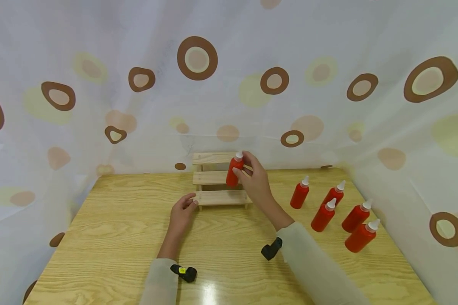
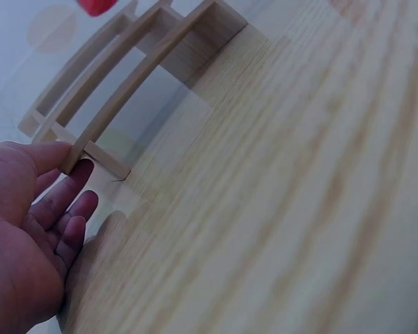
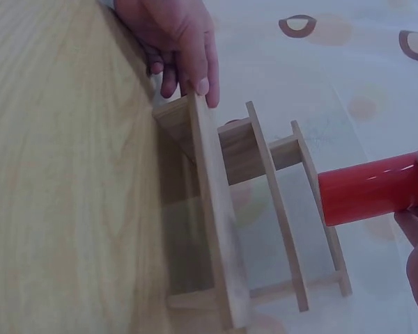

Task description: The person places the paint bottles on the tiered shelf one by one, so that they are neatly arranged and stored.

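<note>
A wooden three-step rack (image 1: 222, 198) stands at the back of the table. My left hand (image 1: 181, 213) is at the left end of its lowest step; in the left wrist view, thumb and forefinger pinch that board's end (image 2: 75, 156). A red squeeze bottle (image 1: 233, 173) with a white nozzle cap is held upright, slightly tilted, in my right hand (image 1: 255, 180), between thumb and fingers. It hangs in front of the upper steps, above the lowest one. The right wrist view shows the bottle's base (image 3: 366, 189) free of the boards.
Several more red bottles (image 1: 300, 194) with white nozzles stand on the right of the wood-grain table (image 1: 129, 237). A white sheet with brown and green spots (image 1: 229, 106) hangs behind and at both sides, close behind the rack.
</note>
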Motion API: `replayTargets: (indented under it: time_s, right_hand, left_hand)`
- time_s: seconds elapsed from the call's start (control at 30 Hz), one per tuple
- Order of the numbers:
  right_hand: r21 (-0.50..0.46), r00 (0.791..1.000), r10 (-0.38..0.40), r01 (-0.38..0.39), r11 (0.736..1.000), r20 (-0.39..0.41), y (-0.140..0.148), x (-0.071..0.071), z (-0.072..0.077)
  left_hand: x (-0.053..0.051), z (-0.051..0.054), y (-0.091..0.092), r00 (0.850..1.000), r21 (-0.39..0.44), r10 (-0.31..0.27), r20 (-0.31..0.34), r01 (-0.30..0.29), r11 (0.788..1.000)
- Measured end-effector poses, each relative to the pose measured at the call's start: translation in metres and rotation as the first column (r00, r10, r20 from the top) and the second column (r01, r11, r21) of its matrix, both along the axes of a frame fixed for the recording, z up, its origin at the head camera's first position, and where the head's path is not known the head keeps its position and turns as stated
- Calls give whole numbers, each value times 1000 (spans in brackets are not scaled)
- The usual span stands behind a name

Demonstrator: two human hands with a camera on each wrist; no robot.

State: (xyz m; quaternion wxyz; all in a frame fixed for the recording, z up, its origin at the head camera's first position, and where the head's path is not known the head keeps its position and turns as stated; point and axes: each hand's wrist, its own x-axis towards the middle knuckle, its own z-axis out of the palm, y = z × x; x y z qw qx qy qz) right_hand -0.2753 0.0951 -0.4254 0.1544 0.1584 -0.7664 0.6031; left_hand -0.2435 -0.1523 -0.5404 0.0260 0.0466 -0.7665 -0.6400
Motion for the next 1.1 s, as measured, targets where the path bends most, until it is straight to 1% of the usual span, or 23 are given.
replayTargets:
  time_s: [0.23, 0.33, 0.53, 0.73, 0.93, 1.1]
  right_hand:
    - [11, 999, 44, -43, 999, -23, -22, -29, 11]
    - [20, 999, 49, -48, 999, -23, -31, -41, 12]
    - [12, 997, 73, -73, 997, -17, -42, -59, 15]
    - [23, 996, 88, -88, 996, -11, -54, -79, 15]
    - [74, 995, 102, -101, 992, -11, -65, -93, 17]
    - [89, 994, 111, -112, 990, 17, -75, -100, 19]
  left_hand:
    - [1, 3, 1, 1000, 3, 4, -1, -4, 1000]
    - [0, 2, 2, 1000, 5, 9, -1, -9, 1000]
    - [-1, 0, 3, 1000, -1, 10, -5, -10, 1000]
    - [-2, -1, 2, 1000, 1, 11, -11, -11, 1000]
    - [-2, -2, 0, 1000, -8, 19, -21, -19, 1000]
    - [0, 1, 0, 1000, -8, 25, -16, -25, 1000]
